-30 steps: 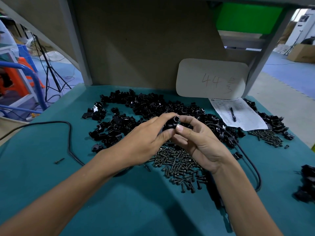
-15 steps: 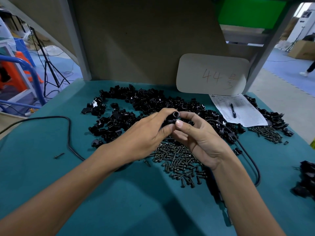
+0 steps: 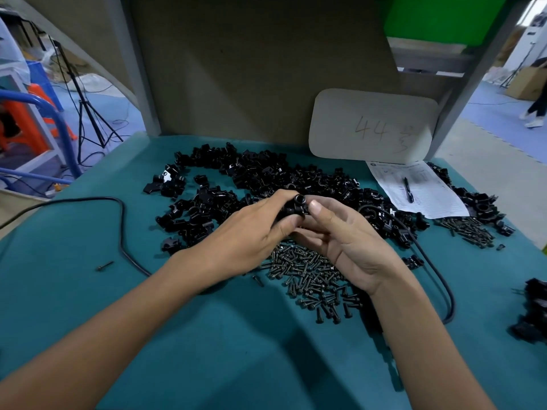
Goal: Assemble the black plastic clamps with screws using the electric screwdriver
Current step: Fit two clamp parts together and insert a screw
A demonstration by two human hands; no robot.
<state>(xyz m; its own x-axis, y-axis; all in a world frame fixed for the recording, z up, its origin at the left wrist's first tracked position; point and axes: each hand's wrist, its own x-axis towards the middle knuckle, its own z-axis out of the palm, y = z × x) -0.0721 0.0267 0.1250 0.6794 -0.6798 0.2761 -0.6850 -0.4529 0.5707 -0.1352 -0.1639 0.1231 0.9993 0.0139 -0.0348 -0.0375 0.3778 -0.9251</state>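
Observation:
Both hands meet over the middle of the teal table (image 3: 88, 291). My left hand (image 3: 248, 235) grips a black plastic clamp (image 3: 296, 204) between thumb and fingers. My right hand (image 3: 346, 238) holds the same clamp from the right, thumb tip against its round opening. A big heap of loose black clamps (image 3: 251, 176) lies behind the hands. A pile of dark screws (image 3: 310, 276) lies just below them. The electric screwdriver is mostly hidden under my right forearm; only its dark body (image 3: 381, 350) and black cord (image 3: 438, 270) show.
A second screw pile (image 3: 467, 232) and more clamps (image 3: 479, 202) lie at the right, beside a paper sheet (image 3: 420, 190) with a pen. A white board (image 3: 373, 125) leans on the back wall. A black cable (image 3: 118, 220) curves at left, with one stray screw (image 3: 104, 265). Clamps (image 3: 532, 315) sit at the right edge.
Both hands stay together on the clamp, turning it slightly. The view has tilted a little; nothing was picked up or let go.

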